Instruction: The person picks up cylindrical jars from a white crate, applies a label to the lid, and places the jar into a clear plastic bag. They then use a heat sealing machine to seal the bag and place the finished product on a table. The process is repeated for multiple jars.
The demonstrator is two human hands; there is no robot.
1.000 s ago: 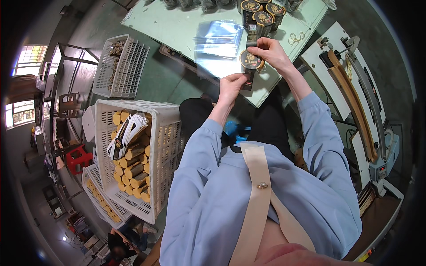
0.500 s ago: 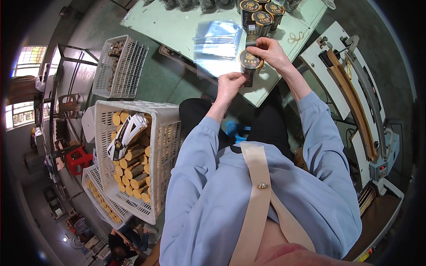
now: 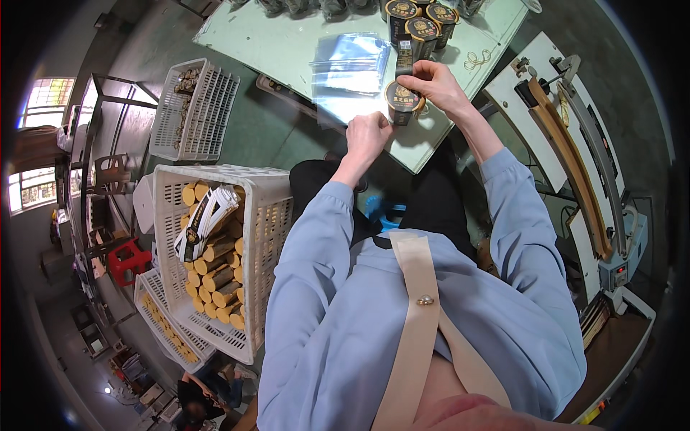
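Note:
A small black cup with a black and gold lid (image 3: 402, 97) stands near the table's front corner. A black paper strip (image 3: 405, 59) reaches from the far rim of its lid toward other cups. My right hand (image 3: 440, 87) pinches the strip's near end against the lid's far edge with thumb and finger. Beside the cup's near left side, my left hand (image 3: 367, 136) has its fingers pressed together; what they hold, if anything, is hidden. Several matching lidded cups (image 3: 422, 29) stand just behind. Left of the cup lies a stack of clear plastic bags (image 3: 350, 65).
Thin gold cords (image 3: 477, 60) lie on the pale table (image 3: 273, 32). At my left, a white crate (image 3: 248, 266) holds yellow-ended cylinders and white printed bands (image 3: 208, 223). Another crate (image 3: 221, 108) stands beyond. A long-armed machine (image 3: 575, 158) is at right. A person sits lower left.
My left hand has moved slightly left, off the dark strip end it was pinching below the cup. My right hand stays at the lid's far edge.

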